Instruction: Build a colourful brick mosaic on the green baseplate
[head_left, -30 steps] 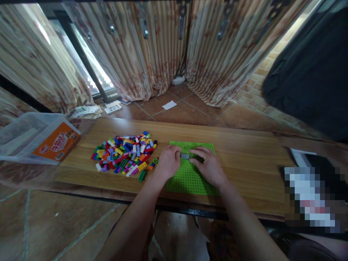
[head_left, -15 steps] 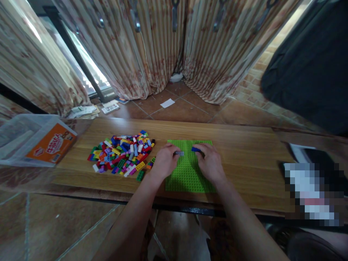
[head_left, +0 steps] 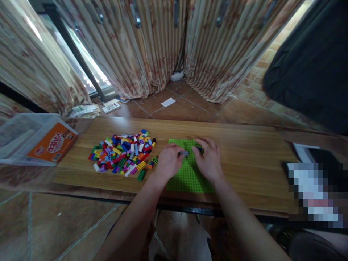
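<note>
A bright green studded baseplate (head_left: 187, 177) lies flat on the wooden table beneath both hands. Between the thumb and fingers of my left hand (head_left: 170, 161) is a small grey brick (head_left: 186, 153), pinched over the plate's upper middle. My right hand (head_left: 210, 159) is over the plate's right side, its thumb and fingers curved around a dark blue brick (head_left: 199, 149). Only a sliver of that brick shows; the fingers cover the rest. I cannot tell whether either brick touches the plate's studs.
A pile of mixed coloured bricks (head_left: 122, 154) spreads over the table (head_left: 250, 163) to the left. A clear plastic box (head_left: 16, 139) with an orange label stands beyond it. Dark flat items (head_left: 323, 159) lie at the far right. Curtains (head_left: 152, 54) hang behind the table.
My left hand has moved slightly right with the grey brick. My right hand's fingers have shifted, so the blue brick, plainly visible before, is now mostly covered. The view has shifted slightly.
</note>
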Available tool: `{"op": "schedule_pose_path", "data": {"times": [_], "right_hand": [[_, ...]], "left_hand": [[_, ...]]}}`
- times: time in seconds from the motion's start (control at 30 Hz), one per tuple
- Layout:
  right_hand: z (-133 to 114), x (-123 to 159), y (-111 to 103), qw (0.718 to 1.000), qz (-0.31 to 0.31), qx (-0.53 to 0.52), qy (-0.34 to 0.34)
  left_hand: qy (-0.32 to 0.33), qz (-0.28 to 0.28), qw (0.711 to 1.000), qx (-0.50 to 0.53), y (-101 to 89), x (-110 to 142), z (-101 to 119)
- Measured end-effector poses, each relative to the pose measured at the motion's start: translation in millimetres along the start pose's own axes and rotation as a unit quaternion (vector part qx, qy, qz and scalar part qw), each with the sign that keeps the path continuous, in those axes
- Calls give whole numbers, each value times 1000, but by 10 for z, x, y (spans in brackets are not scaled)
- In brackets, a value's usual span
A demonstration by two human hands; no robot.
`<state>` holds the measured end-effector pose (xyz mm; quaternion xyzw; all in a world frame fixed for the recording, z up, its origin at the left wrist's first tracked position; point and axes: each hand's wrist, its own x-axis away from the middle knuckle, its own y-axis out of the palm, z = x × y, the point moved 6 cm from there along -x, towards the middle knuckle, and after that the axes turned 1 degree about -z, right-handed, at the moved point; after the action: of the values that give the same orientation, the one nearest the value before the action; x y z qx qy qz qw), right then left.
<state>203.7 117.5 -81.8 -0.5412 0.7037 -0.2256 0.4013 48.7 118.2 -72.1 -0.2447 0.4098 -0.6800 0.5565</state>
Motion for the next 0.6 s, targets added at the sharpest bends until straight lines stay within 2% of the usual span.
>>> {"op": "schedule_pose_path", "data": {"times": [0.3, 0.6], "right_hand": [[8, 46, 90, 996, -33, 73, 29], [-9, 63, 148, 992, -64, 101, 36]], "left_hand": [[1, -25, 1000, -7, 5, -20, 21], [1, -19, 998, -54, 7, 4, 75]]}}
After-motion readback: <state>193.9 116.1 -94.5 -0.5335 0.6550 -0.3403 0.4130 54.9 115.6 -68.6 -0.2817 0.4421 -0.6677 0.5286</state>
